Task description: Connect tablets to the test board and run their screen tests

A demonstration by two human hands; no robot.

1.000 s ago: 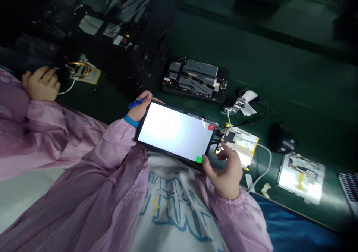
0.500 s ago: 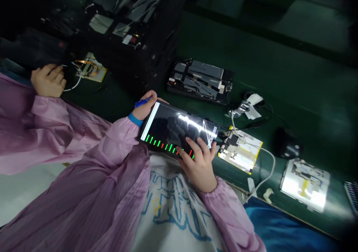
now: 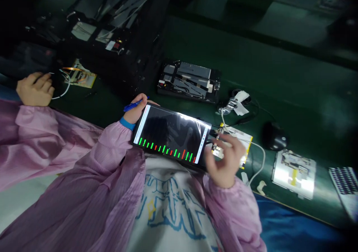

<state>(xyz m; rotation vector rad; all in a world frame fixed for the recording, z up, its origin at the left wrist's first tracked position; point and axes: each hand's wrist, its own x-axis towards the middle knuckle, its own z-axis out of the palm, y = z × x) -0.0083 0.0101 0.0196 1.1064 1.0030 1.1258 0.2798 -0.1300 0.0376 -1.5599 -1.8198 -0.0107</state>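
Note:
A tablet [image 3: 170, 132] lies tilted in front of my body, its dark screen lit with a column of green and red text lines along the near edge. My left hand [image 3: 137, 108] grips its left end, thumb on top, with a blue pen [image 3: 132, 105] tucked in the same hand. Off the tablet's right end is my right hand [image 3: 225, 158], smeared by motion, its fingers loosely bent and apart with nothing seen in them. Partly behind that hand lies a white and yellow-edged battery with a circuit board [image 3: 244, 142], cables running to it.
On the green bench [image 3: 251, 69] sits a stack of opened black tablets [image 3: 188, 81]. To the right are a black mouse [image 3: 275, 135], a silvery panel with a board [image 3: 295, 173] and a white cable [image 3: 263, 158]. At left, a co-worker's hand [image 3: 36, 89] rests near another wired board [image 3: 81, 75].
My right hand has lifted off the screen and moved right, past the tablet's end. The left hand still holds the tablet and pen. The view has shifted slightly to the right.

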